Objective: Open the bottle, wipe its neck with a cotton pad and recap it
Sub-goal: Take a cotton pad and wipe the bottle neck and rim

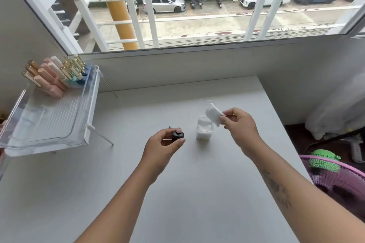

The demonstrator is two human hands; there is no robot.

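My left hand (162, 147) grips a small dark bottle (177, 135) just above the white table (98, 173); its top faces me and shows a pinkish spot in the middle. I cannot tell where its cap is. My right hand (240, 127) pinches a white cotton pad (213, 113) between thumb and fingers, lifted above and to the right of a clear box of cotton pads (204, 130). The box's lid stands open behind it. About a hand's width separates the pad and the bottle.
A clear plastic shelf tray (51, 120) on thin white legs stands at the left, holding several pink, gold and blue tubes (53, 75). A pink fan (335, 175) sits beyond the table's right edge. A wall and window sill close off the far side.
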